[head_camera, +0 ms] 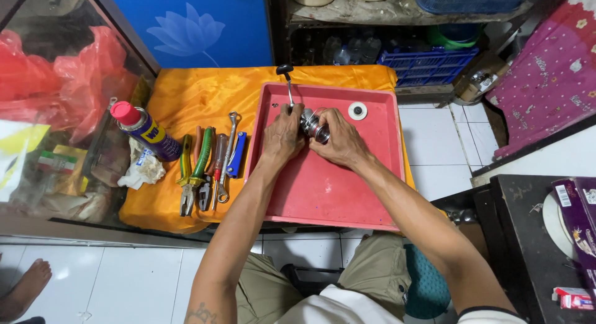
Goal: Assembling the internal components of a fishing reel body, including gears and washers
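Observation:
Both hands meet over the far part of a red plastic tray [323, 193] on a small table under an orange cloth [186, 91]. My left hand [282, 138] and my right hand [338, 141] grip a small silver and black metal mechanism [313, 125] between them. A thin metal crank with a black knob [287, 82] sticks out from it past the tray's far rim. A small white round part [357, 110] lies in the tray's far right corner.
Left of the tray lie pliers [188, 175], screwdrivers, a spanner [225, 156] and a blue tool. A blue spray can with a red cap [146, 130] and a crumpled rag [141, 169] lie further left. Blue crates sit under the shelf behind. A bare foot [25, 290] shows at lower left.

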